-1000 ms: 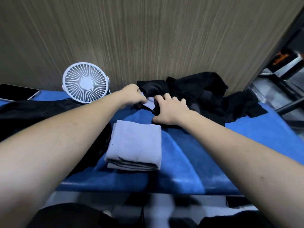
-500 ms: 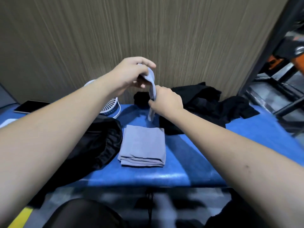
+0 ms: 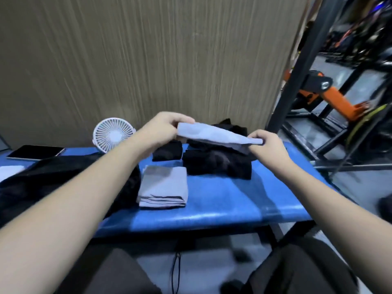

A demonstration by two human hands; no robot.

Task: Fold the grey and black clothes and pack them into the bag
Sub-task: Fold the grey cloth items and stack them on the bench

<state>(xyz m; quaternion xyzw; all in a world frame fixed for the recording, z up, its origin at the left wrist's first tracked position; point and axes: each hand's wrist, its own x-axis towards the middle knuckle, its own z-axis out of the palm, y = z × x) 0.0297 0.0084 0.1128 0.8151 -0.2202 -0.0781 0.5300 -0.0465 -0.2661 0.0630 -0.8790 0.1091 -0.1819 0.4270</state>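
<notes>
Both my hands hold a small grey garment [image 3: 214, 134] stretched between them in the air, above the back of the blue table [image 3: 222, 211]. My left hand [image 3: 164, 129] grips its left end and my right hand [image 3: 266, 143] pinches its right end. Beneath it lies a heap of black clothes [image 3: 216, 164]. A stack of folded grey clothes [image 3: 164, 186] rests on the table in front. The black bag [image 3: 63, 179] lies at the left, partly hidden by my left forearm.
A white desk fan [image 3: 113, 134] stands by the wooden wall [image 3: 148, 60]. A dark phone or tablet [image 3: 35, 151] lies at the far left. A black metal frame [image 3: 297, 71] and an orange machine arm [image 3: 335, 96] stand to the right, beyond the table's edge.
The grey garment, lifted from the black heap and hanging nearly upright half a second ago, is now spread sideways; my right hand has moved right along it. The camera has tilted up.
</notes>
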